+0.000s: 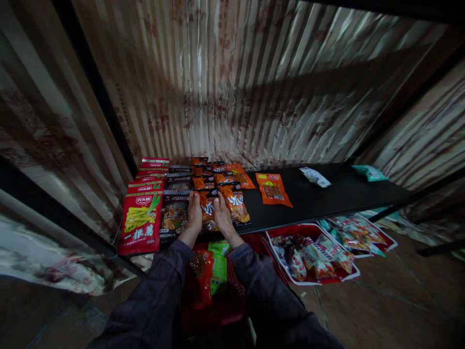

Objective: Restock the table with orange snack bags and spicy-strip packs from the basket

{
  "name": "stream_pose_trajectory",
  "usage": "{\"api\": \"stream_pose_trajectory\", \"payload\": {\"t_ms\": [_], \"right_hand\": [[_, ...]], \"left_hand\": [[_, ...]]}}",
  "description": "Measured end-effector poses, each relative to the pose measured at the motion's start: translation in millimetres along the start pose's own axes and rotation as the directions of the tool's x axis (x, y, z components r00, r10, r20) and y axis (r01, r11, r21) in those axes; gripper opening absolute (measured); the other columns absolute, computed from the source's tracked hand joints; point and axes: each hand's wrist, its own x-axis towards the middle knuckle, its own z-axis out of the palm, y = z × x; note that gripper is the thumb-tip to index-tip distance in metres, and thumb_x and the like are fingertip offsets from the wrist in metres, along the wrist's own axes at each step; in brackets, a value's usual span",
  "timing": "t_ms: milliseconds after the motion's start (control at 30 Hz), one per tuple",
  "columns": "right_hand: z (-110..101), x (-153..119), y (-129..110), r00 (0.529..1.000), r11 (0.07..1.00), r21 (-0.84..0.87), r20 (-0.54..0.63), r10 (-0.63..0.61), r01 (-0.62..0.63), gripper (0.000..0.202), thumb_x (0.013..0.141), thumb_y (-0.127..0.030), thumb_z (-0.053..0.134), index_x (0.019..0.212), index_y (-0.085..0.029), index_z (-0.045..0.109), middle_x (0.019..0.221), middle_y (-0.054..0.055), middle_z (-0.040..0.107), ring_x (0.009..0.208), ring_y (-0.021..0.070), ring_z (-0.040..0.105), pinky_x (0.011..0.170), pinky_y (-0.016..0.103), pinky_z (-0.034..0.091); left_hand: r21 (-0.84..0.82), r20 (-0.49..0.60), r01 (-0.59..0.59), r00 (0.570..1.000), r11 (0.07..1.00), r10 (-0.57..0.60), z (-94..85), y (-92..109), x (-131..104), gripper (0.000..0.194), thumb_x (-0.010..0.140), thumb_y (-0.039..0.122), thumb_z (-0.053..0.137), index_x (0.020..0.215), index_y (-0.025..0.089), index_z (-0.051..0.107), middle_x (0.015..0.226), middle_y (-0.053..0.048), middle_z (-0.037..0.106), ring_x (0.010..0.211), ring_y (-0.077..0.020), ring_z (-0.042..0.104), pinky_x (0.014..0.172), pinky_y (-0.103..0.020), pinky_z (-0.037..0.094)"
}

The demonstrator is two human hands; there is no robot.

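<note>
Below the wrists, a red basket (214,317) holds an orange pouch (201,276) and a green pouch (218,269). The left hand (194,213) and right hand (223,214) are clamped on opposite sides of the front orange packet (208,208), upright between them at the front of the black shelf (308,201); its white lettering is partly covered and unreadable. The step seems to be squaring this packet with its row, so the next move calls for a level release that leaves its neighbours standing. Touching the right hand's outer side is a matching packet (237,203). Just beyond the left hand, a dark packet (174,213) reads 土豆片; farther left, a red packet (142,218) has a logo beginning 光头, its last character unclear. Well right of the right hand lie an orange bag (273,189), its label too small to read, then a white packet (315,177) and a teal packet (370,173). Behind everything hangs a striped curtain (203,87).
</note>
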Motion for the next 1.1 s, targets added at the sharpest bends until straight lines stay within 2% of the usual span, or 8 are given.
{"api": "stream_pose_trajectory", "payload": {"t_ms": [200,567,900,1100], "right_hand": [[2.4,-0.4,-0.6,1.000,0.999,-0.043,-0.005,0.023,-0.023,0.072,0.089,-0.061,0.023,0.142,-0.013,0.032,0.146,0.014,0.037,0.135,0.0246,0.035,0.112,0.042,0.024],[3.6,-6.9,5.8,0.997,0.996,-0.064,-0.043,-0.063,0.061,0.069,0.092,-0.056,0.021,0.141,-0.010,0.033,0.144,0.015,0.039,0.134,0.0226,0.035,0.112,0.040,0.025],[4.4,-21.1,6.6,0.987,0.978,-0.160,-0.069,-0.146,0.134,0.062,0.093,-0.048,0.023,0.137,-0.008,0.039,0.141,0.016,0.043,0.133,0.0234,0.037,0.111,0.042,0.028],[7.6,-27.2,11.0,0.958,0.932,-0.263,-0.072,-0.277,0.249,0.054,0.092,-0.038,0.032,0.137,-0.009,0.038,0.142,0.016,0.042,0.134,0.0234,0.036,0.110,0.044,0.031]], "left_hand": [[-0.020,-0.001,-0.002,1.000,1.000,0.002,0.2,1.2,-2.3,0.054,0.092,0.044,0.030,0.139,0.017,0.033,0.150,-0.009,0.031,0.137,-0.0156,0.029,0.111,-0.030,0.027],[0.043,-0.026,0.045,0.999,0.998,-0.044,-8.5,7.4,-13.5,0.047,0.093,0.037,0.031,0.134,0.016,0.042,0.145,-0.009,0.041,0.135,-0.0162,0.035,0.112,-0.029,0.026],[0.111,-0.030,-0.054,0.998,0.992,0.058,-12.2,5.5,-23.6,0.046,0.093,0.036,0.031,0.131,0.016,0.047,0.141,-0.010,0.046,0.130,-0.0177,0.041,0.110,-0.032,0.029],[0.212,0.003,-0.137,0.990,0.968,0.139,-14.9,9.4,-35.4,0.046,0.093,0.033,0.029,0.129,0.013,0.048,0.140,-0.013,0.047,0.131,-0.0191,0.040,0.111,-0.036,0.028]]}}
